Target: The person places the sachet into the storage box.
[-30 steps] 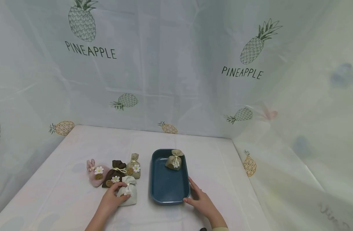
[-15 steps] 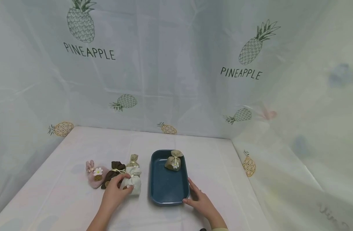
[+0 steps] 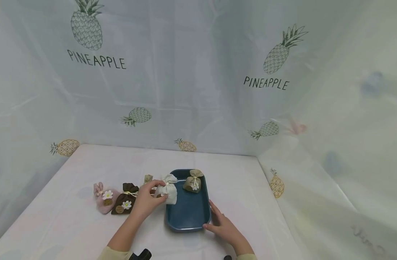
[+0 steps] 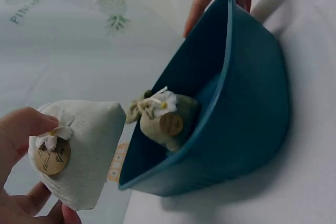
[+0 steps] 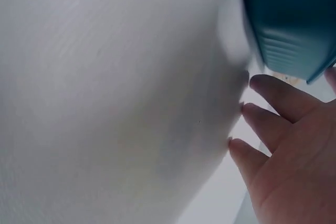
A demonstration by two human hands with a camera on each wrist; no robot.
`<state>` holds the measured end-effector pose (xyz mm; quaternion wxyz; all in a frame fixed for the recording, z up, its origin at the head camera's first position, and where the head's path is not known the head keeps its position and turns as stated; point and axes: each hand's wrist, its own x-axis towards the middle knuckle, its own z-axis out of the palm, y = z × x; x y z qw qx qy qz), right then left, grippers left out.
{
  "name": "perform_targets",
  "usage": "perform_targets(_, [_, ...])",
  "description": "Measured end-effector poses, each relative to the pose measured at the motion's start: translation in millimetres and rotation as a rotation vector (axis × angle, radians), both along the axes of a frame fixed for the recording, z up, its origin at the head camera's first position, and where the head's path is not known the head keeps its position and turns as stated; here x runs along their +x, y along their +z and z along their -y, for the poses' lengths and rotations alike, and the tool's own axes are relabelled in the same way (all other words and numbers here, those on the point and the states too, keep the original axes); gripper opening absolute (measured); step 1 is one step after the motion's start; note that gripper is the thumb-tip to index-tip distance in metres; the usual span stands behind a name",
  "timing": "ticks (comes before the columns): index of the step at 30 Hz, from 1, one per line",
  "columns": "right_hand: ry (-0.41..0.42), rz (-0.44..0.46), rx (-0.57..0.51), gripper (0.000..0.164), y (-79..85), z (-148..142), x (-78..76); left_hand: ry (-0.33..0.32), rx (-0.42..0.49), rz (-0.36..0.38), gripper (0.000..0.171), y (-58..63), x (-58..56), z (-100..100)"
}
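My left hand (image 3: 145, 203) pinches a white drawstring pouch (image 3: 170, 193), holding it up at the left rim of a blue tray (image 3: 188, 213). In the left wrist view, a cloth flower and a round wooden tag (image 4: 52, 157) show on this pouch, thumb across its upper side. A tan pouch (image 3: 192, 185) tied with pale cord lies in the tray's far right corner. My right hand (image 3: 227, 230) rests against the tray's right side, its thumb at the near corner. In the right wrist view its fingers (image 5: 265, 124) are extended beside the tray wall.
Left of the tray lie a pink pouch (image 3: 103, 206) and a dark brown pouch (image 3: 121, 199). Another tan pouch (image 3: 148, 178) is mostly hidden behind my left hand. A pineapple-print curtain (image 3: 191, 90) hangs behind the white-covered table (image 3: 237, 187).
My left hand has lifted the white pouch and carried it right and away from me, up to the tray's rim. The right hand stays at the tray's side.
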<state>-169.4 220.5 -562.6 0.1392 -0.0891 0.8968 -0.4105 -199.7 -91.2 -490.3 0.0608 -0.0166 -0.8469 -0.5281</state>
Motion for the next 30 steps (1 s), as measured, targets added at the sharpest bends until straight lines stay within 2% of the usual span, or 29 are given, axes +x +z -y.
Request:
perform_targets(7, [-0.004, 0.008, -0.006, 0.102, 3.7, 6, -2.6, -0.039, 0.011, 0.021, 0.033, 3.3, -26.2, -22])
perform_targets(12, [0.015, -0.004, -0.007, 0.103, 3.9, 8, -4.8, -0.080, -0.041, 0.007, 0.033, 2.5, -44.3, -31])
perform_targets(18, [0.021, 0.012, -0.005, 0.102, 1.6, 7, -5.3, -0.154, -0.130, 0.006, 0.032, -8.0, -62.1, -36])
perform_targets(23, [0.026, 0.000, -0.001, 0.101, 1.5, 5, -4.0, -0.196, -0.185, 0.000, 0.031, -16.9, -73.3, -38])
perform_targets(30, [0.029, -0.014, -0.007, 0.100, 4.4, 6, -1.3, -0.251, -0.368, -0.020, 0.033, -19.3, -80.1, -41])
